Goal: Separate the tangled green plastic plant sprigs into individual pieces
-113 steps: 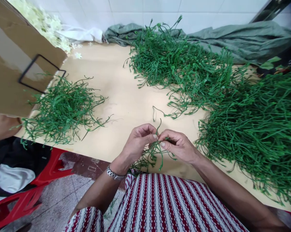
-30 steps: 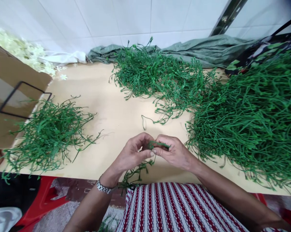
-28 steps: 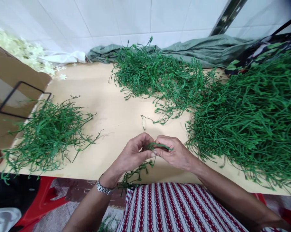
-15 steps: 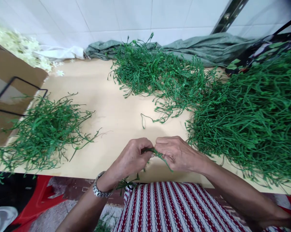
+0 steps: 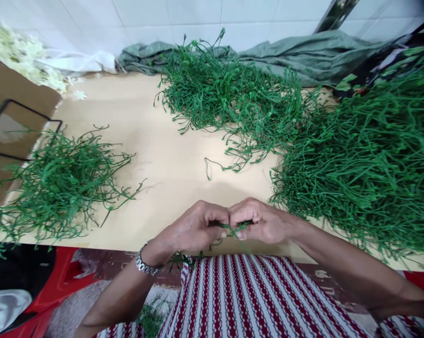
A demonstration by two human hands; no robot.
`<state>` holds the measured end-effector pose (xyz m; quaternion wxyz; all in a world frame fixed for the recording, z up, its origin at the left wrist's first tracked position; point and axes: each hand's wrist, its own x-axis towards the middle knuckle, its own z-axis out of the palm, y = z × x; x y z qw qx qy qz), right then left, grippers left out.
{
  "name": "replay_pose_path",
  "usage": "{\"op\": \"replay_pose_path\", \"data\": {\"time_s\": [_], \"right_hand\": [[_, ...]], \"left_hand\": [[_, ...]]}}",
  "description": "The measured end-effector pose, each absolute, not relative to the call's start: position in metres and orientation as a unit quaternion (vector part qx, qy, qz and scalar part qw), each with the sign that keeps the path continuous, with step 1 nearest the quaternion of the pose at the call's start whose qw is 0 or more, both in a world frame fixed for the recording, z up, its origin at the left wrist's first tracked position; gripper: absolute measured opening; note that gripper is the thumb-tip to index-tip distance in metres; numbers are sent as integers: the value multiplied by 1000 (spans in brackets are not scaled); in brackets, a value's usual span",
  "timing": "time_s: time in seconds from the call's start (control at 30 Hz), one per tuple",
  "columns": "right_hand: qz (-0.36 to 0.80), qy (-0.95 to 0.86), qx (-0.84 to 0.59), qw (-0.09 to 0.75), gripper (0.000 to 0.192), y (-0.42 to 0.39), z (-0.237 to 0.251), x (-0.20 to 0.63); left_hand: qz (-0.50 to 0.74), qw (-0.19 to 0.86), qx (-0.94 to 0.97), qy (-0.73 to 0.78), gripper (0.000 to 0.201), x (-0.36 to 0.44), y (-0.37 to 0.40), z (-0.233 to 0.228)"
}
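Note:
Thin green artificial stems [image 5: 229,228] are pinched between my two hands, near the table's front edge. My left hand [image 5: 198,227], with a metal-banded watch on its wrist, is closed on them with thumb and fingers. Touching it at the knuckles, my right hand [image 5: 259,220] is closed on the same stems from the other side. Most of what I hold is hidden by my fingers. Beyond the hands lies a loose stem [image 5: 212,164], beside the middle pile of green stems [image 5: 229,96].
A big heap of green stems [image 5: 367,173] covers the table's right side. A smaller pile [image 5: 64,183] lies left, by a cardboard box [image 5: 18,89] and black wire frame. Pale flowers [image 5: 18,56] and green cloth [image 5: 285,56] line the wall. A red stool [image 5: 60,277] stands below.
My right hand has turned and come against my left, with its thumb now showing on the stems. The view has tilted slightly, so the table sits a little higher.

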<state>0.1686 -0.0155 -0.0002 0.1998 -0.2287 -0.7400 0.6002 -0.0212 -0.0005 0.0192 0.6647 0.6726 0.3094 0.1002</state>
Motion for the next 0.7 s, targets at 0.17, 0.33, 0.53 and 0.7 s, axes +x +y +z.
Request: {"op": "replay_pose_path", "data": {"time_s": [0.17,0.33,0.53,0.7], "right_hand": [[616,-702,-273,231,23,-15,10,188],[472,-666,-430,385,23,-20,17,186],[405,-703,-475,341,12,-21,2,151],[460,-690,-459,319,13,-19,-9,145]], "left_hand": [[218,707,570,358,9,-31,10,14],[327,733,443,399,11,-23,13,3],[392,731,368,420,10,-10,7,1],[415,734,336,421,11,-6,2,-3]]}}
